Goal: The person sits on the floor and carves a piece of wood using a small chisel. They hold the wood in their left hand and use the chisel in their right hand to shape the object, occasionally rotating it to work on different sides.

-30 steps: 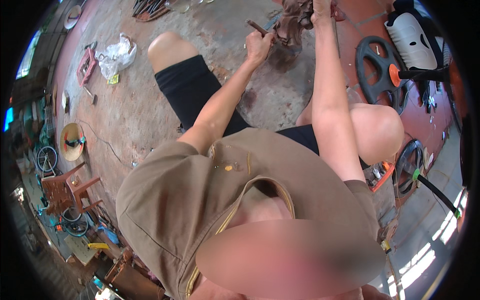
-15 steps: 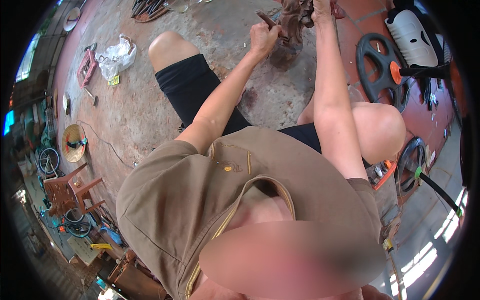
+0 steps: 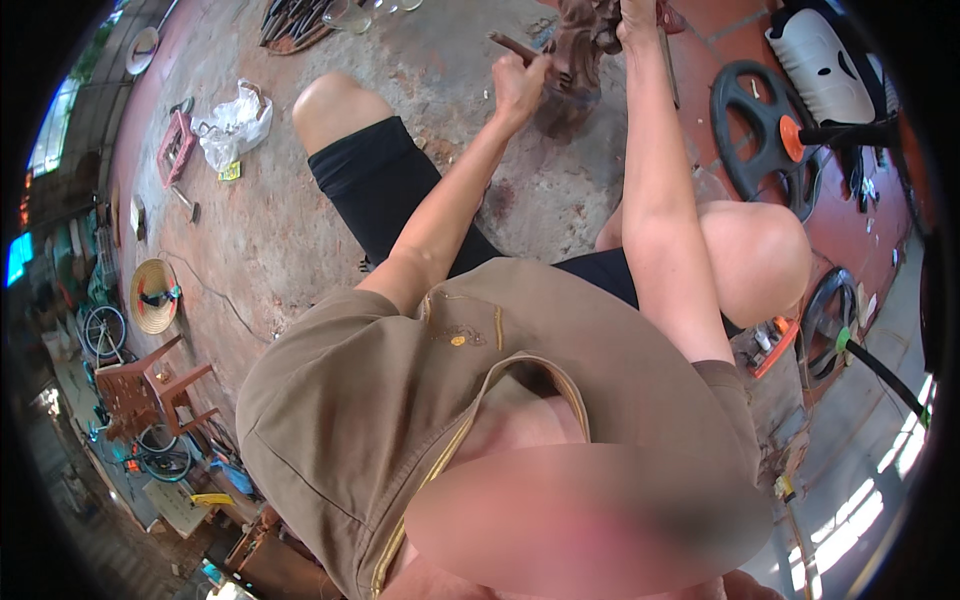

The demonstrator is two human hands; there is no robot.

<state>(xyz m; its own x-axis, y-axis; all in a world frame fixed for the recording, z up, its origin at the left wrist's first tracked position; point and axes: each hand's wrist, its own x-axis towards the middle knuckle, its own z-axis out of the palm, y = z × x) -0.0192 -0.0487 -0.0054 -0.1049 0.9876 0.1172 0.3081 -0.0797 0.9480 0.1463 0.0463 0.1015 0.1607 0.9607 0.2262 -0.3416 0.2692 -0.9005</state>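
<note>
A dark brown carved wooden piece (image 3: 572, 100) with rippled, curling shapes rests on the floor in front of me, its far end cut off by the top edge. My left hand (image 3: 520, 86) is closed around a brown wooden stick (image 3: 514, 46) whose end pokes out above the fist, close against the carving's left side. At the carving's far right, my right hand (image 3: 638, 22) is closed, partly beyond the frame; what its fingers grip is hidden. A thin dark rod (image 3: 673, 72) shows just right of that wrist.
A round tray of dark tools (image 3: 292, 28) lies at far left. Nearer are a white plastic bag (image 3: 235, 125), a pink frame (image 3: 176, 148) and a straw hat (image 3: 155, 296). A dark spoked wheel-shaped base (image 3: 745, 125) and a white ribbed object (image 3: 825, 70) stand right of my knee.
My left hand and the stick have shifted slightly left and toward me. My right hand has moved slightly left and stays at the carving's far end. The whole view has tilted a little.
</note>
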